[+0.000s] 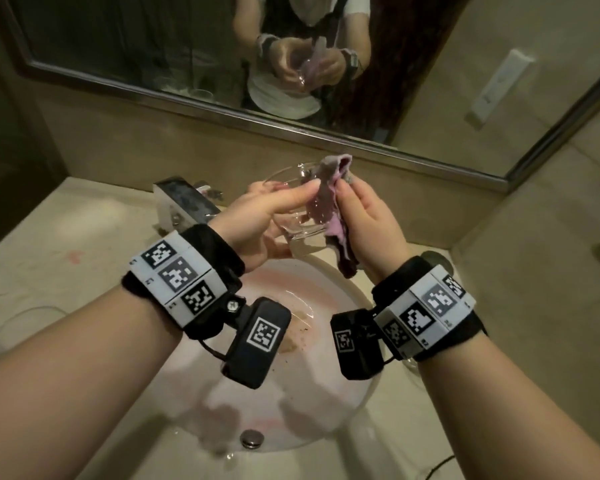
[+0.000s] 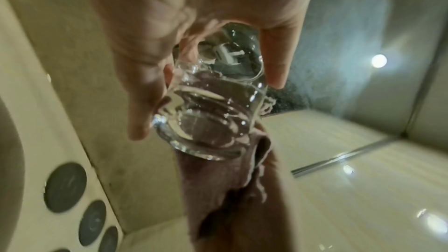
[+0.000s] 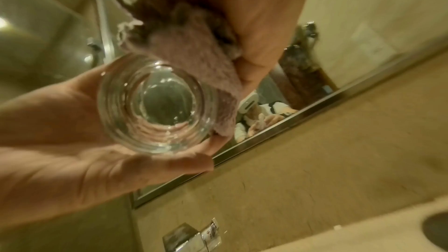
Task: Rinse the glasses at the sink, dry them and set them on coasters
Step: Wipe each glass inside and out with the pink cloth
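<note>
Glass [image 1: 298, 216]: was held above the sink [image 1: 343, 386], tilted, its long axis slanting with the mouth toward the mirror [image 1: 187, 74] and the thick base toward the person.
In glass: part of a pinkish cloth [image 1: 326, 209], the rest hanging out past the base.
Left hand [image 1: 257, 216]: fingers and thumb curled round the glass wall.
Right hand [image 1: 371, 223]: pinched the cloth at the glass rim.
Sink: brownish residue near its middle.
Desk [image 2: 72, 160]: dark round coasters [image 2: 65, 187] lay in a row beside the sink rim.
Tap [image 1: 184, 202]: at the sink's far edge.
</note>
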`<state>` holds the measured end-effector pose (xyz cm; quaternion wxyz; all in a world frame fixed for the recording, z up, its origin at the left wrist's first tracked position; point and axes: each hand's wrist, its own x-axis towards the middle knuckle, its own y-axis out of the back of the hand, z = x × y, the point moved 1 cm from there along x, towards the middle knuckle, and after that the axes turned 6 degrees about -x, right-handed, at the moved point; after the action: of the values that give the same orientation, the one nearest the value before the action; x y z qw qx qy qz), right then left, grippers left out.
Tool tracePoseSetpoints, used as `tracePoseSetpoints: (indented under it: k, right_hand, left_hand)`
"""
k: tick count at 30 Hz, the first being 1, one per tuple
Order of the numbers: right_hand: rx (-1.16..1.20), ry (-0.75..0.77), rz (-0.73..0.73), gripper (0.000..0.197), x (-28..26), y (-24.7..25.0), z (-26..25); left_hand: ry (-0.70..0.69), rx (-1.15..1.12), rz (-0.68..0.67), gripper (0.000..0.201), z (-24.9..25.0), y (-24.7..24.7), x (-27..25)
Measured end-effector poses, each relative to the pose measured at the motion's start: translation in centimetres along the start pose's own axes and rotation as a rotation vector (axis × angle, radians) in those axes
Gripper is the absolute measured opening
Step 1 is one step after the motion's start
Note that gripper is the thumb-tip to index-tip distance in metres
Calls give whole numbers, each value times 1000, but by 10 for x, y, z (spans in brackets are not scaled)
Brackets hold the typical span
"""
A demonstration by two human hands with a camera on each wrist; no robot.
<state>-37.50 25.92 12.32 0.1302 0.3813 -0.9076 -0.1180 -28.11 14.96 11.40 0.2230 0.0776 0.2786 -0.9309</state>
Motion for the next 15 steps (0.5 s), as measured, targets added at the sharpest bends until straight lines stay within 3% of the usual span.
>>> tracePoseSetpoints:
  k: [4,8,12,15]
  right_hand:
    - [118,-149,33,21,-11,6,13]
    - [134,-273,119,29,-25,13,27]
    - [137,-427,192,40,-39,23,42]
    - [302,-565,177,38,-51,31,54]
  left_hand:
    - [90,-50,-127,44,-6,-1,4]
    - [142,-128,-114,26,-18,-6,10]
    - [134,-82,-107,45,-30,-16,14]
    - [-25,88,-42,78,-42,-24,18]
